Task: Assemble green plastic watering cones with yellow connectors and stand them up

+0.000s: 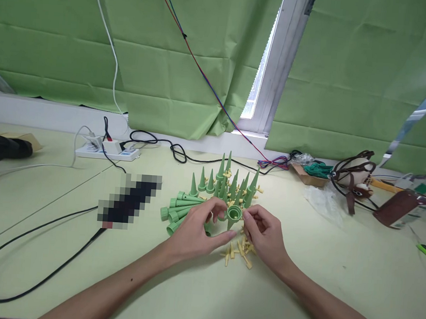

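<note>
My left hand [199, 229] is closed around a green plastic cone spike [234, 215], its open round end facing up towards me. My right hand [264, 233] sits just right of it, thumb and forefinger pinched at the spike's rim on a small part I cannot make out. Behind the hands, several green cone spikes [229, 182] stand upright, and others lie on their sides [180, 208] to the left. Small yellow plastic pieces [237, 252] are scattered on the table under and between my hands.
A blurred dark object [129, 202] with a black cable [26, 263] lies to the left. A white power strip [107, 149] sits near the wall. Clear plastic wrap [321, 198], a cardboard tray [308, 176], brown straps [353, 181] and a maroon object [399, 206] crowd the right. Green curtains hang behind.
</note>
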Tool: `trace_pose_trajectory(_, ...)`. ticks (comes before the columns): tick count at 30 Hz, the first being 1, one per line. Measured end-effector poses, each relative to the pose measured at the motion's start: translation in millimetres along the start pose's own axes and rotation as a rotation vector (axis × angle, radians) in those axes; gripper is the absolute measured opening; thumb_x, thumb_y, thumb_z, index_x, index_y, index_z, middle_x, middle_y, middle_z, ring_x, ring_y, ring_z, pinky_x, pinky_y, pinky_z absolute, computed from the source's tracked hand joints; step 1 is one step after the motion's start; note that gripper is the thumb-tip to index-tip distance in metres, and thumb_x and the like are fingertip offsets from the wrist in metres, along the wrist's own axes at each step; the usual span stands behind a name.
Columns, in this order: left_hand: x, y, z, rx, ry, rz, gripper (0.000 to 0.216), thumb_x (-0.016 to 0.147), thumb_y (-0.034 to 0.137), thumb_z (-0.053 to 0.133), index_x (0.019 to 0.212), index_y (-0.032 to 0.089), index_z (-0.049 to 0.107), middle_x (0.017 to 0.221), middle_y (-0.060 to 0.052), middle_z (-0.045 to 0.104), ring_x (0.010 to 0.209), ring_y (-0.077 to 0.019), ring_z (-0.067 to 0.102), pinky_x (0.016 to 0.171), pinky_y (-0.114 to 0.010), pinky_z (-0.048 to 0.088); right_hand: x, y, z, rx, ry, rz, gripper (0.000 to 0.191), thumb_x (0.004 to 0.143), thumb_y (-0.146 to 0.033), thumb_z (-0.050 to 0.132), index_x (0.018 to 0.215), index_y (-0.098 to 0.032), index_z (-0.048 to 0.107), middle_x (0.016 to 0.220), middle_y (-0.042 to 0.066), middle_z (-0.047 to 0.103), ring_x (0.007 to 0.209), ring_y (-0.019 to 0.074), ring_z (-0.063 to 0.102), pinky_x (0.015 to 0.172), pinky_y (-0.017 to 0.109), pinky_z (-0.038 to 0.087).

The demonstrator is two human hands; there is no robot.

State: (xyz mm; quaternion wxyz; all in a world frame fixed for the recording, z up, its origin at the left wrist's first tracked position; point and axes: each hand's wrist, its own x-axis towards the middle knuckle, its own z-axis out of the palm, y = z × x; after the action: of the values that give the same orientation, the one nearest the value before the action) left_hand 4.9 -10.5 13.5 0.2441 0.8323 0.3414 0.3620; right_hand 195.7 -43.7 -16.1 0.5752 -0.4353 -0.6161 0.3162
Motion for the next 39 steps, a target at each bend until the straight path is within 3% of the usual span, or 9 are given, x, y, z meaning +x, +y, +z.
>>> trace_pose_trajectory(2, 0.8, 0.3, -1.7, -0.035, 0.01, -0.012, 0.027, 0.087, 0.045, 0.063, 0.088, 0.018, 0.056, 0.078, 0.0, 0.059, 0.069, -0.0147, 0.052, 0.063, -0.026, 0.041, -0.9, -0.3, 0.0, -0.025, 0.012, -0.022, 0.025, 0.097, -0.037, 0.054, 0.08, -0.02, 0.057, 0.062, -0.004, 0.046, 0.05, 0.0101, 0.04, 0.047, 0.024, 0.035)
trace_pose_trajectory(5, 2.4, -0.7, -3.5, -0.109, -0.027, -0.048, 0.048, 0.099, 0.048, 0.041, 0.068, 0.016, 0.058, 0.064, -0.001, 0.058, 0.062, -0.0148, 0.053, 0.063, -0.027, 0.041, -2.0, -0.7, 0.1, -0.056, 0.022, -0.059, 0.023, 0.098, -0.035, 0.053, 0.082, -0.02, 0.057, 0.063, -0.003, 0.048, 0.05, 0.0104, 0.041, 0.048, 0.025, 0.036)
trace_pose_trajectory(9, 2.5, -1.1, -2.9, -0.247, -0.146, -0.129, 0.068, 0.103, 0.053, 0.024, 0.067, 0.015, 0.067, 0.065, -0.005, 0.065, 0.063, -0.0167, 0.059, 0.068, -0.029, 0.044, -2.5, -0.7, -0.3, -0.104, 0.019, -0.116, 0.02, 0.098, -0.033, 0.052, 0.084, -0.02, 0.058, 0.066, -0.002, 0.05, 0.053, 0.0109, 0.044, 0.05, 0.025, 0.039)
trace_pose_trajectory(14, 1.6, 2.0, -1.7, -0.246, -0.175, -0.16, 0.07, 0.102, 0.055, 0.027, 0.062, 0.015, 0.068, 0.063, -0.004, 0.065, 0.061, -0.0156, 0.056, 0.066, -0.028, 0.042, -2.1, -2.3, -0.3, -0.156, -0.015, -0.163, 0.02, 0.099, -0.031, 0.051, 0.084, -0.02, 0.058, 0.067, -0.001, 0.052, 0.055, 0.0119, 0.046, 0.052, 0.025, 0.041)
trace_pose_trajectory(21, 1.2, -3.4, -0.9, -0.15, -0.174, -0.129, 0.068, 0.1, 0.058, 0.028, 0.063, 0.015, 0.065, 0.055, 0.0, 0.049, 0.053, -0.0128, 0.041, 0.054, -0.026, 0.031, -1.5, -2.4, 0.4, -0.17, -0.018, -0.168, 0.022, 0.098, -0.033, 0.051, 0.082, -0.02, 0.059, 0.066, -0.001, 0.052, 0.055, 0.0122, 0.047, 0.051, 0.025, 0.041)
trace_pose_trajectory(39, 3.3, 6.1, -3.2, -0.11, -0.209, -0.043, 0.036, 0.092, 0.041, 0.054, 0.066, 0.017, 0.05, 0.064, 0.003, 0.045, 0.063, -0.012, 0.042, 0.061, -0.025, 0.034, -1.1, -1.4, -0.3, -0.145, -0.038, -0.157, 0.019, 0.098, -0.027, 0.051, 0.083, -0.019, 0.058, 0.068, -0.002, 0.051, 0.058, 0.012, 0.045, 0.054, 0.024, 0.038)
